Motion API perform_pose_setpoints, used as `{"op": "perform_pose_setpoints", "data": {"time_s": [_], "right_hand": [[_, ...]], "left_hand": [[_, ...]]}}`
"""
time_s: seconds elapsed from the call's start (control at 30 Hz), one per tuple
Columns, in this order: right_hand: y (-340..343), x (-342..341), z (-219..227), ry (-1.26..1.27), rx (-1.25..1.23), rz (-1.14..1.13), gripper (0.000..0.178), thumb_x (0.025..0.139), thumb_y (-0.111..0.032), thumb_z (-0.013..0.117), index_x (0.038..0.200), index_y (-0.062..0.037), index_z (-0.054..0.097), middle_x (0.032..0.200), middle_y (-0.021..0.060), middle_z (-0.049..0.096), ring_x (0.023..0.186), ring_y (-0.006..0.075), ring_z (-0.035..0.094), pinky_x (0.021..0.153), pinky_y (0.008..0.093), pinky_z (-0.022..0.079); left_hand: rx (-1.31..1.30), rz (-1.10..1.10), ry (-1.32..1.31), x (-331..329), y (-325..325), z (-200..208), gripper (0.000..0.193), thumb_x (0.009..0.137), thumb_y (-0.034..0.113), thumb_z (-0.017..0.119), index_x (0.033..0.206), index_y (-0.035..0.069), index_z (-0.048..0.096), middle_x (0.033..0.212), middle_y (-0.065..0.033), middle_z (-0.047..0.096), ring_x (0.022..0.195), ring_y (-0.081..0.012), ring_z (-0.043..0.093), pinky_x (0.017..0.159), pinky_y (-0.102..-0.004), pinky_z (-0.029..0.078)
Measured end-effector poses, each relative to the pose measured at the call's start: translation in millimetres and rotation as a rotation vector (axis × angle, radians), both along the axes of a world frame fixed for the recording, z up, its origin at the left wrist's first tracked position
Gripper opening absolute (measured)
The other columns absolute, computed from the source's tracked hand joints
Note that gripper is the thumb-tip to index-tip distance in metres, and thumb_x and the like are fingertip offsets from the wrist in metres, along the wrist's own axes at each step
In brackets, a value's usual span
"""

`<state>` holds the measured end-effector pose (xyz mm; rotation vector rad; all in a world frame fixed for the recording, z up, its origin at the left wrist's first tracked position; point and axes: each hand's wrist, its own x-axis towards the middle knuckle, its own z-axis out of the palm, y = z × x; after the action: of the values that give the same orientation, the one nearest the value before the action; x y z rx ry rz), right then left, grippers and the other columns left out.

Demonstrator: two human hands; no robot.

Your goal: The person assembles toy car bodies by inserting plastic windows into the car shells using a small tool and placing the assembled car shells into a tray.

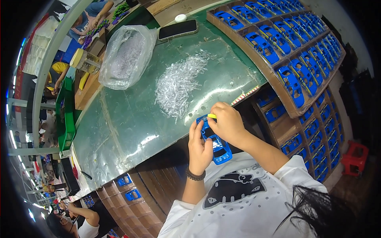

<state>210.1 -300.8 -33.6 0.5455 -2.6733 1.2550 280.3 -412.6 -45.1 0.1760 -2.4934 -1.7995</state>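
Note:
A blue plastic toy car body shell (223,157) with open window gaps is held over my lap, just off the table's near edge. My left hand (199,150) grips it along one side, thumb and fingers closed on the frame. At the shell's far end, my right hand (227,122) pinches a small yellow piece (212,116) against or close to the shell; most of this piece is hidden by the fingers. Beyond both hands, a loose heap of small clear plastic strips (176,85) lies on the green tabletop (119,131).
A clear bag (129,59) of similar strips stands at the far left, near a phone (177,29) and a white round object (180,18). Divided cartons of blue shells (274,67) are stacked at right. More cartons (135,198) sit below left. A red stool (354,158) stands far right.

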Motion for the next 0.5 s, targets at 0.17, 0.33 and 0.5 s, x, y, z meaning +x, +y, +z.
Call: {"op": "perform_pose_setpoints", "data": {"time_s": [0.17, 0.33, 0.5], "right_hand": [[-3.0, -3.5, -1.8, 0.035, 0.062, -0.019, 0.012, 0.063, -0.008, 0.061, 0.065, 0.0017, 0.053, 0.072, 0.0129, 0.054, 0.068, 0.0289, 0.054, 0.059, 0.0352, 0.044], [6.2, -17.9, 2.1, -0.129, -0.032, 0.113, 0.011, 0.062, -0.005, 0.06, 0.068, 0.0005, 0.052, 0.06, 0.0164, 0.055, 0.058, 0.0326, 0.055, 0.053, 0.0378, 0.044], [4.4, -36.4, -0.9, -0.107, 0.002, 0.185, 0.011, 0.061, -0.005, 0.059, 0.067, 0.0013, 0.054, 0.06, 0.0172, 0.055, 0.057, 0.0314, 0.056, 0.053, 0.0353, 0.044]], "left_hand": [[-0.162, -0.015, 0.137, -4.5, -1.8, 5.6, 0.048, 0.066, -0.001, 0.043, 0.113, -0.006, 0.04, 0.12, -0.0195, 0.036, 0.065, -0.0133, 0.047, 0.057, -0.0224, 0.041], [-0.136, -0.005, 0.114, -8.8, -1.1, 8.7, 0.047, 0.066, -0.001, 0.043, 0.113, -0.007, 0.04, 0.12, -0.02, 0.036, 0.065, -0.0144, 0.047, 0.058, -0.0229, 0.041], [-0.191, 0.011, 0.097, -16.8, -1.9, 16.5, 0.047, 0.066, -0.001, 0.043, 0.112, -0.007, 0.041, 0.119, -0.0209, 0.036, 0.066, -0.014, 0.048, 0.058, -0.0232, 0.042]]}}
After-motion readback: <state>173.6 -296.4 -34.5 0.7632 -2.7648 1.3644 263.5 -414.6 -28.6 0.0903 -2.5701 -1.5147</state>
